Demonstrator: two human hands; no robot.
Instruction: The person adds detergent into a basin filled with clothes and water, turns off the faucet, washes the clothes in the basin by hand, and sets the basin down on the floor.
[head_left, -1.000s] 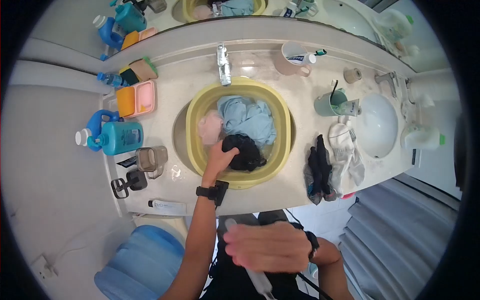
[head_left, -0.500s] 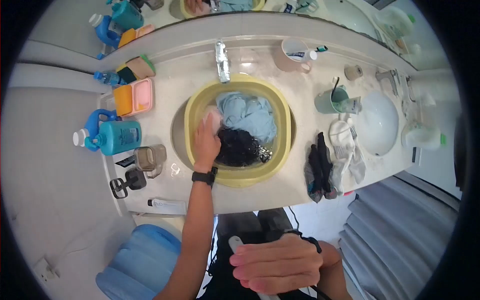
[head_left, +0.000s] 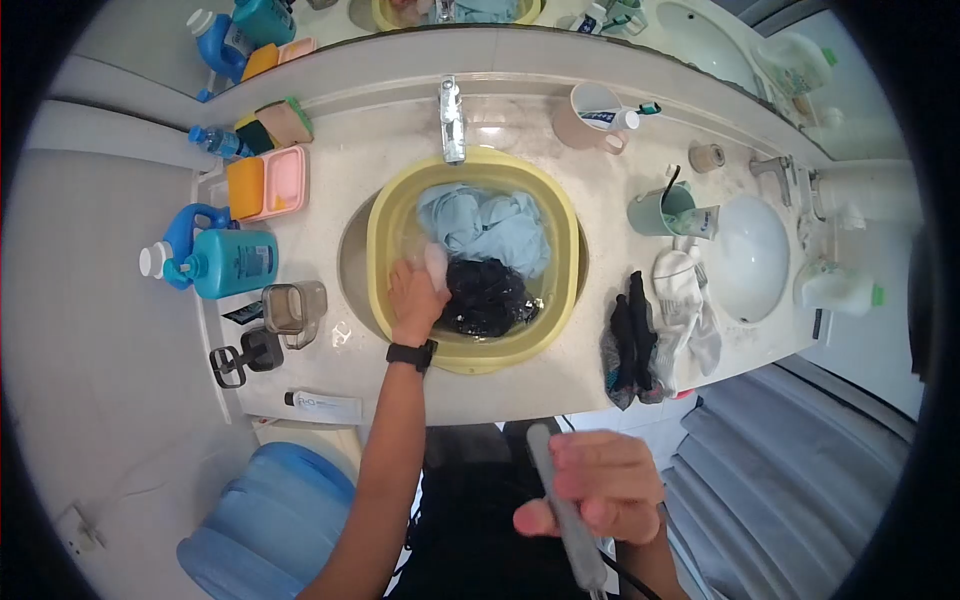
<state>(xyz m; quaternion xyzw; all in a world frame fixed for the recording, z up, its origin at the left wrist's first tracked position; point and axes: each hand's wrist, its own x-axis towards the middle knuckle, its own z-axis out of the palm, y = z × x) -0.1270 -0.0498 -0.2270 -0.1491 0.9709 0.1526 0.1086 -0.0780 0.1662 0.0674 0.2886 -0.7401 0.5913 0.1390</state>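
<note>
My left hand is in the yellow basin, at its left side, with its fingers closed on a small pink cloth. Right beside it lies a wet black cloth. A light blue cloth is bunched in the water at the back of the basin. Nearer to my body, in front of the counter, my right hand is curled around a pale grey rod, with the thumb on one side and the fingers on the other.
A faucet stands behind the basin. Bottles, including a teal one, and a pink soap box are at the left. To the right are a pink cup, a green cup, dark socks, white socks and a second sink.
My left hand has gone from the black cloth to the pink cloth, which is now bunched smaller. My right hand and the rod have shifted right, and its fingers have curled.
</note>
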